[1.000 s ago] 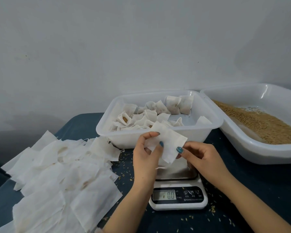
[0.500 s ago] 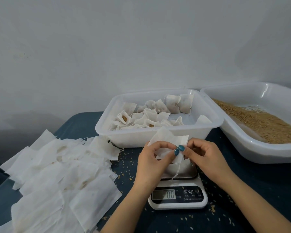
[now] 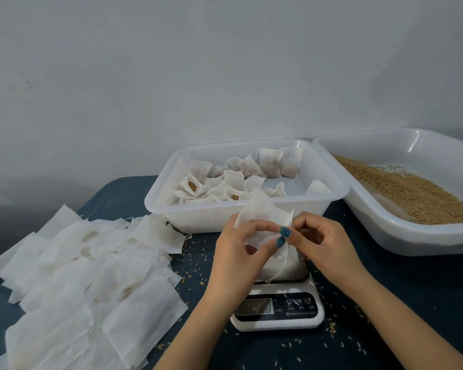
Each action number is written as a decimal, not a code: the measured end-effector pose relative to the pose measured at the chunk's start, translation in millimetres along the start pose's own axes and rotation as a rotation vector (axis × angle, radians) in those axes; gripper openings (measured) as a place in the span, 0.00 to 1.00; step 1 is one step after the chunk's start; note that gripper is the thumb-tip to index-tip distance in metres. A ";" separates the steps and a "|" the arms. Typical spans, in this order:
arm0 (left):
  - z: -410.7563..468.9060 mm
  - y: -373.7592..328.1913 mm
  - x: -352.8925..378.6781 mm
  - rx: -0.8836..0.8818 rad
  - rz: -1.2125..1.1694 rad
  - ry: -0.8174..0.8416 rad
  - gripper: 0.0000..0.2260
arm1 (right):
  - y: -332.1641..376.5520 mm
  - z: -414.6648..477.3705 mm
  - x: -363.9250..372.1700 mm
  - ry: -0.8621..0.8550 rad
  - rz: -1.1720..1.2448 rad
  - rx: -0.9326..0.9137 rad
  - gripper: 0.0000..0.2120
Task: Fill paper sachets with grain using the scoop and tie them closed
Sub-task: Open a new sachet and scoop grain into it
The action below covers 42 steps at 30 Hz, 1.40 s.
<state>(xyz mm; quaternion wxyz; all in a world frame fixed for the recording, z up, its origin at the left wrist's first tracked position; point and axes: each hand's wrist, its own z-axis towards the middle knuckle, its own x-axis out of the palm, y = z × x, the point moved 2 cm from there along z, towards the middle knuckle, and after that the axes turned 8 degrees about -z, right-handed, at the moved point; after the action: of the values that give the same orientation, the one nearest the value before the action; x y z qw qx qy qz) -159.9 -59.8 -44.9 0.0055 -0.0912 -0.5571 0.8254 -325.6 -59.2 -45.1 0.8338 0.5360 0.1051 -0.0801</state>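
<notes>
Hands were close together just above the scale, left hand (image 3: 238,252) and right hand (image 3: 324,244) both pinching one flat sachet (image 3: 262,217) at its edge. It looked like they were teasing its mouth open, so my guess was this one had no grain in it yet. Going across from the left: a big messy pile of empty sachets (image 3: 86,268) lay spread on the desk (image 3: 412,303), so plenty were left to fill. Next came the white tub (image 3: 198,222) holding a batch of filled sachets (image 3: 235,180). Some looked cinched, but a couple showed grain through an open top, so I'd say those weren't tied. The scale (image 3: 278,311) sat in front of the tub, under the hands, its display too blurry to read. Over on the right, the larger tray (image 3: 412,244) had a good heap of grain (image 3: 412,193), well apart from the held sachet. Couldn't spot the scoop anywhere. Loose kernels (image 3: 195,252) were scattered on the desk. Overall, early-to-middle of the job.
</notes>
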 end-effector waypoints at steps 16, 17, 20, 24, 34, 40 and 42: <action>2.4 -3.6 -7.1 0.024 0.018 -0.123 0.06 | -2.9 0.4 0.4 -0.056 -0.077 0.017 0.11; 2.5 -3.5 -7.0 0.018 0.016 -0.123 0.06 | -2.6 0.4 0.2 -0.059 -0.083 0.014 0.12; 1.3 -3.1 -5.2 0.023 0.067 -0.099 0.06 | -1.1 -0.2 0.3 -0.047 -0.078 -0.006 0.11; 1.1 -4.5 -4.9 0.036 0.079 -0.106 0.06 | 0.6 -0.2 0.7 -0.026 -0.081 -0.024 0.05; 0.3 -4.8 -4.1 0.056 0.099 -0.097 0.06 | 0.4 -0.6 2.4 -0.020 -0.085 -0.015 0.05; 0.4 -4.5 -5.4 0.059 0.071 -0.139 0.03 | -4.4 -0.3 2.0 -0.028 -0.143 -0.012 0.07; 0.2 -4.5 -6.9 0.070 0.074 -0.179 0.03 | -7.8 -0.1 1.4 -0.041 -0.154 -0.008 0.08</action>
<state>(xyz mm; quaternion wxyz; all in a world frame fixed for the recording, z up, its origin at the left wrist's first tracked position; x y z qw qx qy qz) -153.5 -59.1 -39.7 -0.0717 -0.0376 -0.5223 0.8489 -326.1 -62.4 -52.3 0.8293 0.5213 0.1290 -0.1544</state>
